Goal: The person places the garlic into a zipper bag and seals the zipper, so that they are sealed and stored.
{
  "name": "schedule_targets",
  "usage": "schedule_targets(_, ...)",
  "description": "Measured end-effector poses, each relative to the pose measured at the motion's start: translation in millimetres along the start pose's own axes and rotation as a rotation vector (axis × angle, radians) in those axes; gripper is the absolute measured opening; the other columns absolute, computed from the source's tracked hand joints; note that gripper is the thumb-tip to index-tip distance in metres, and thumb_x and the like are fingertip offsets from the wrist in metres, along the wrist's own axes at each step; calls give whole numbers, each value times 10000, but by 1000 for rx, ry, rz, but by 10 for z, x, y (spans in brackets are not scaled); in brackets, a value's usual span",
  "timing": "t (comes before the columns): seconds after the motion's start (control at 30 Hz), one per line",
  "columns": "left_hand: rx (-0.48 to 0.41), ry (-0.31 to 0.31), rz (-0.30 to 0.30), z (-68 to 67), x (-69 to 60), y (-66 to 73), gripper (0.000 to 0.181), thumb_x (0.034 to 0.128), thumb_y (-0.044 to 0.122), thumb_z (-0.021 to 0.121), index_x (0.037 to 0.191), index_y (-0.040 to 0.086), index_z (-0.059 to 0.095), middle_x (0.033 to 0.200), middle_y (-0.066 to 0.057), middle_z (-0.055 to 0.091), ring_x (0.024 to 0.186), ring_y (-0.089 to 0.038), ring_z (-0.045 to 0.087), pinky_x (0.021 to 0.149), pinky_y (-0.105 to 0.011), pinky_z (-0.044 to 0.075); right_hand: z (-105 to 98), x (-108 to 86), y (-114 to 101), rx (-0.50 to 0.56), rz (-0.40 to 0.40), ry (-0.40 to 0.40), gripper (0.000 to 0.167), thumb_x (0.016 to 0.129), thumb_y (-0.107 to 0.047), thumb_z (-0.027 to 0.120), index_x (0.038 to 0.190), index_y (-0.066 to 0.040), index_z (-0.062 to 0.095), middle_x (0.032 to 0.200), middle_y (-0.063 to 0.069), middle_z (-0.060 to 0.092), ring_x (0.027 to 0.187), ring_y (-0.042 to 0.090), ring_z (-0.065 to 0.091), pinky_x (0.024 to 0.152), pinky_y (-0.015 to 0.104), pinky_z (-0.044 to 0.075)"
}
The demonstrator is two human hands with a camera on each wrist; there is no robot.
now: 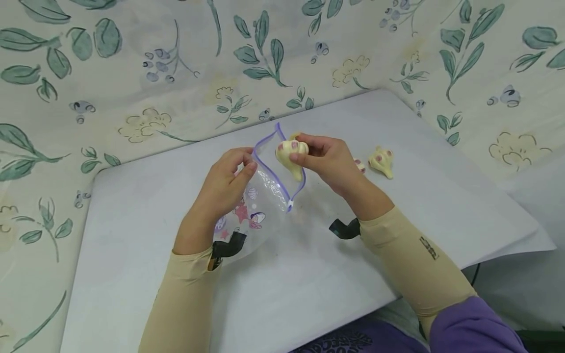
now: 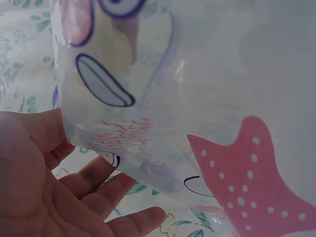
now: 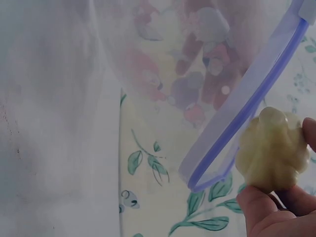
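Observation:
A clear zip bag (image 1: 269,196) with purple edging and pink and purple prints hangs from my left hand (image 1: 227,184), which pinches its side near the mouth. The mouth gapes toward the right. At that mouth my right hand (image 1: 331,162) grips a cream, garlic-shaped piece (image 1: 291,154) with pinkish patches, its narrow end pointing down. In the left wrist view the bag's pink star print (image 2: 247,182) lies close to the camera, beside the left hand (image 2: 64,182). The right wrist view shows the piece (image 3: 271,150) between the right fingers, next to the purple zip edge (image 3: 247,106).
On the white tabletop (image 1: 282,304), right of the right hand, lies another cream garlic-shaped piece (image 1: 381,161). A second one (image 1: 359,165) is partly hidden behind that hand. Leaf-patterned cloth (image 1: 185,98) stands behind the table.

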State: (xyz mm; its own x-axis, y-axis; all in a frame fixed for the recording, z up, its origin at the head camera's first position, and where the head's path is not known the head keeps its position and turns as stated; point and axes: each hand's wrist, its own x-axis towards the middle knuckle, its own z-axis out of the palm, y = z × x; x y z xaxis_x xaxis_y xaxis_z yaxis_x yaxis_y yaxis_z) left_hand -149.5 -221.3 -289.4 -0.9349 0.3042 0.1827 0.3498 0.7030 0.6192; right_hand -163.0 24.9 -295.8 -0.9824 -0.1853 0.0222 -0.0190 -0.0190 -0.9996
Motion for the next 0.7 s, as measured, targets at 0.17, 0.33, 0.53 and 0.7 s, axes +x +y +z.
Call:
schedule_targets(0.17,9,-6,-8,6,5,3,252,1068,351,448,988,120,508,1529,-86,491,1469,-343,387,1160,-618,342,25,-7,-14,-22,-1,-6,469,882,-120,784,1322,-43,642,1385,49,636,1155,183,657,959,272,558)
schedule_targets(0.33,10,-7,-12,7,5,1,255,1067,358,451,989,122,508,1529,-88,491,1465,-346,393,1159,-614,347,55,-18,-25,-33,-7,-12,475,880,-122,786,1327,-58,641,1343,62,658,1125,188,667,947,276,565)
schedule_targets(0.53,7,-10,-21,8,1,1,261,1067,367,448,993,125,509,1534,-84,484,1465,-346,393,1156,-606,357,79,-19,-21,-28,-17,-21,494,871,-115,794,1336,-62,637,1336,71,666,1118,192,677,948,288,567)
schedule_targets(0.7,-8,-5,-2,9,-2,-1,256,1069,349,452,969,120,504,1522,-88,498,1464,-344,396,1177,-595,330,100,-19,-20,-23,-37,-39,508,869,-97,791,1349,-58,628,1366,57,651,1154,198,672,965,295,558)
